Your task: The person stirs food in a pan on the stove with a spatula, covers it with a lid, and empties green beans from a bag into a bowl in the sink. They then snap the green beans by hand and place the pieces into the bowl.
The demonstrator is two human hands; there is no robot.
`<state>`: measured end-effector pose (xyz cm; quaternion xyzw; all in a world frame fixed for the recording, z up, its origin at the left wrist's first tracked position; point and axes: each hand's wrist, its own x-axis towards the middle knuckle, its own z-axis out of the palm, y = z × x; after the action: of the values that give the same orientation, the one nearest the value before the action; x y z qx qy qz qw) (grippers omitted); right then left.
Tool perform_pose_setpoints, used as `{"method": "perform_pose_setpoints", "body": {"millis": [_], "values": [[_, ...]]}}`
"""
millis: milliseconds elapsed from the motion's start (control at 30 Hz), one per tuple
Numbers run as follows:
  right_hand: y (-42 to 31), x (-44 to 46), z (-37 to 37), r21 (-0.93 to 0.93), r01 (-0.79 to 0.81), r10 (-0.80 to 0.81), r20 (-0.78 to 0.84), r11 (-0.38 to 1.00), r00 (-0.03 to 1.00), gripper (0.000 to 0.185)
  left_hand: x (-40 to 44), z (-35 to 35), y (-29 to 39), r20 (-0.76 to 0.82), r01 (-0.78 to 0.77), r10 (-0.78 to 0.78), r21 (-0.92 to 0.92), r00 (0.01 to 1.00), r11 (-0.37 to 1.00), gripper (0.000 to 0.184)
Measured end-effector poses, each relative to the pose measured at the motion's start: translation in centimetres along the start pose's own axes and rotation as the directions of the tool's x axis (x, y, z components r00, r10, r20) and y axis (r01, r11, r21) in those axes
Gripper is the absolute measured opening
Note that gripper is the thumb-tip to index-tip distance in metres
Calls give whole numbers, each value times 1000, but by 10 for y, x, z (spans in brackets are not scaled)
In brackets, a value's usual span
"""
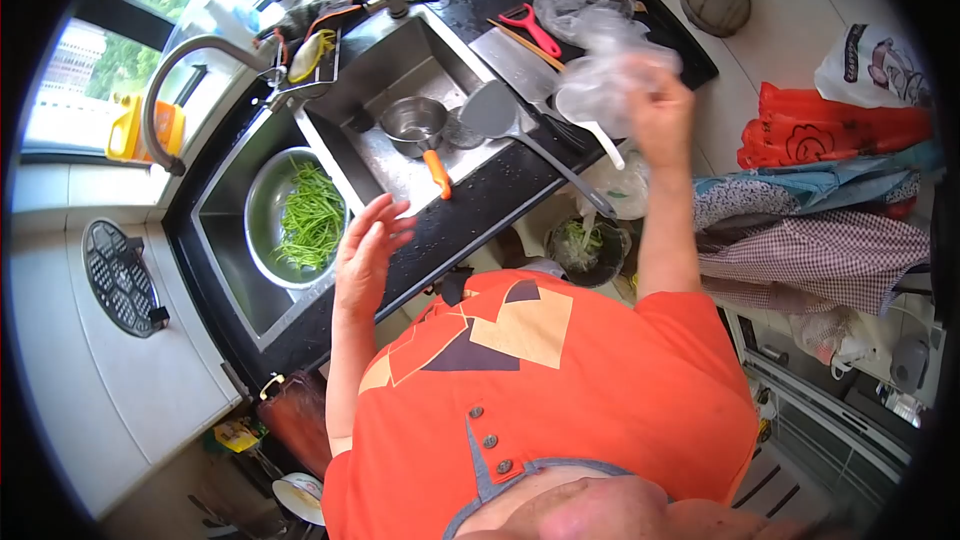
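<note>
My right hand (660, 112) is closed on a clear plastic bag (606, 75), which looks blurred, over the right end of the counter. Below the bag lie a white ladle-like utensil (592, 126), a cleaver (515, 62) and a grey spatula (490, 110). My left hand (368, 248), empty with fingers apart, hovers by the counter's front edge. Beside it, a steel bowl (256, 230) of cut green vegetable stems (310, 218) sits in the left sink. A small steel pot (412, 122) with an orange handle stands in the right sink.
A curved faucet (150, 110) arches over the left sink. Behind the cleaver lie a red peeler (535, 32) and another plastic bag (568, 6). Below the counter edge is a dark bin (598, 265) with scraps. Bags and cloths (815, 240) hang at the right.
</note>
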<state>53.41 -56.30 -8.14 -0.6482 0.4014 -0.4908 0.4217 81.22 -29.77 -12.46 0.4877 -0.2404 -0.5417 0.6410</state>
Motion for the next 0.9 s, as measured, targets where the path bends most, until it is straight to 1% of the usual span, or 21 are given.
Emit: {"method": "perform_pose_setpoints", "body": {"millis": [33,100,133,200,233,267,300,333,367,400,433,467,500,533,567,633,667,700,733,800,900], "values": [[8,4,-30,-50,-48,43,-99,998,994,23,9,11,-4,83,48,-49,10,995,999,39],[39,1,-74,-486,130,-228,-149,864,962,20,27,40,-8,218,121,-141,104,966,987,37],[67,-6,-91,-491,124,-226,-155,863,962,20,36,53,-10,271,149,-189,159,944,976,37],[136,-28,-111,-664,14,-244,-255,748,936,22,53,80,-13,362,207,-283,235,888,950,36],[159,-43,-109,-593,-131,-134,-381,794,915,25,63,90,-19,426,204,-291,238,857,950,36],[189,-58,-104,-615,-154,-173,-439,773,882,22,70,101,-22,446,208,-308,259,841,943,36],[216,-73,-98,-676,-144,-198,-401,722,894,25,76,112,-25,463,212,-325,279,825,937,36],[232,-84,-91,-756,-77,-197,-266,650,944,29,83,118,-30,485,223,-349,299,802,928,37],[236,-89,-77,-776,-128,-49,-201,618,978,32,89,124,-36,483,221,-349,303,803,927,37],[243,-92,-68,-802,-50,-14,-72,596,997,36,93,129,-40,470,243,-385,336,794,910,36],[237,-88,-63,-798,-54,-8,-73,600,997,36,95,132,-45,454,265,-423,371,784,890,36],[231,-81,-61,-852,-102,224,18,514,974,34,98,132,-49,450,262,-430,390,782,883,36],[227,-75,-60,-902,-118,447,90,416,890,32,99,132,-54,444,264,-432,390,785,882,36],[232,-68,-63,-944,-10,507,167,329,845,28,101,131,-58,418,299,-462,398,782,867,36],[235,-61,-63,-942,-4,505,176,334,845,28,102,129,-60,392,332,-490,405,779,852,36],[245,-44,-60,-972,61,671,201,226,714,27,104,129,-61,372,341,-503,421,780,841,37],[278,-46,-65,-943,243,561,331,227,759,34,104,127,-61,356,353,-518,434,778,829,37],[286,-37,-62,-955,179,605,288,235,742,41,103,124,-63,362,345,-518,444,775,827,37],[298,-31,-63,-948,203,596,312,245,740,41,103,121,-66,366,324,-512,465,777,824,37],[318,-22,-69,-946,105,655,289,305,698,44,96,112,-64,357,306,-498,474,790,826,37],[263,-19,-72,-900,38,700,363,433,616,46,84,97,-52,339,294,-471,460,814,838,37]]}}
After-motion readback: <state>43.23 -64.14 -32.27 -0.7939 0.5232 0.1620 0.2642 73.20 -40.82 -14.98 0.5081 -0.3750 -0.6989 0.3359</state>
